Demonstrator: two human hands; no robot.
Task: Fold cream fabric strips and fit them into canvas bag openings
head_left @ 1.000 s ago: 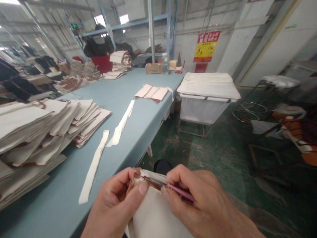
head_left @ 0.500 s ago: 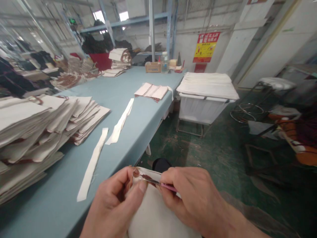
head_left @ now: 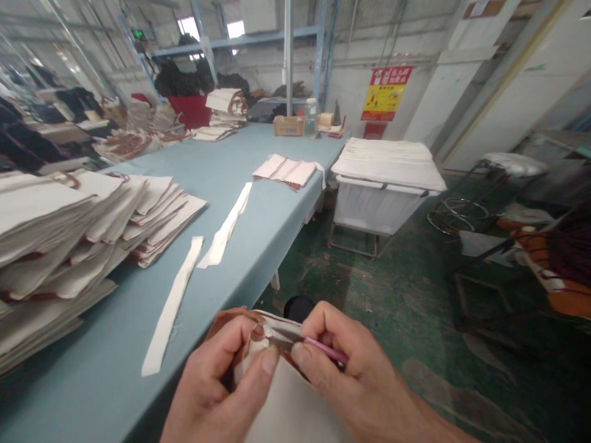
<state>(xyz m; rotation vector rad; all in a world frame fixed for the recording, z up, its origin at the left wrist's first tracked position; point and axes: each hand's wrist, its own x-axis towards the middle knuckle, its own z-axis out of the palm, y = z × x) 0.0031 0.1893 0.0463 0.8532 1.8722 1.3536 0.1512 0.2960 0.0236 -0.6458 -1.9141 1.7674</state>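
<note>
Brown edging (head_left: 226, 317) now pokes past the left hand (head_left: 217, 381), pinching the off-white cloth piece (head_left: 295, 406) beside the blue table (head_left: 261, 227); right hand (head_left: 355, 375) pinches the pink-handled tool (head_left: 327, 351), so best keep cloth taut at its tip.

**Left hand (head_left: 217, 381) and right hand (head_left: 351, 369) both pinching**

From far, I see my left thumb (head_left: 256, 381) pressed toward bent fingers (head_left: 231, 335). My right thumb (head_left: 311, 363) and index finger (head_left: 321, 319) pinch just beside. The right forearm (head_left: 425, 412) slants to lower right.
</note>
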